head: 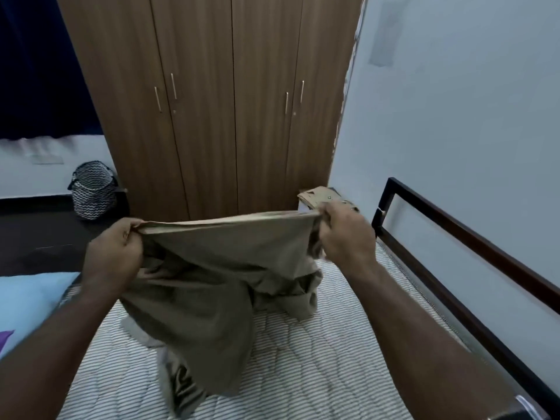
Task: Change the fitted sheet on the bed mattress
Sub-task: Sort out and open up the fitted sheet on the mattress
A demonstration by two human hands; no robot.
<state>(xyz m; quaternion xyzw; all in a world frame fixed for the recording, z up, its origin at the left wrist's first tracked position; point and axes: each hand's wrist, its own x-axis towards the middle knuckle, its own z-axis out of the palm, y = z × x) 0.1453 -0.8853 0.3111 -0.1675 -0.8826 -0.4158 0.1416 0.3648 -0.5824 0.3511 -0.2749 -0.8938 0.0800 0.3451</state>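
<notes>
Sheet (212,277), tan and crumpled, hangs between both hands above the bare striped mattress (318,344), its lower folds resting on the mattress. Left hand (113,253) has its fingers curled round one end of the top edge; right hand (345,234) grips the other end, so the edge is stretched nearly straight between them. Beyond the right hand lies a folded tan cloth (321,197), partly hidden by the fingers. Right of that hand runs a dark bed rail (454,234) against a pale wall. Beyond both hands stands a wooden wardrobe (212,101). Past the left hand sits a zigzag-patterned basket (92,189) on the dark floor; nearer, beside the left forearm, lies a light blue pillow (27,295).
</notes>
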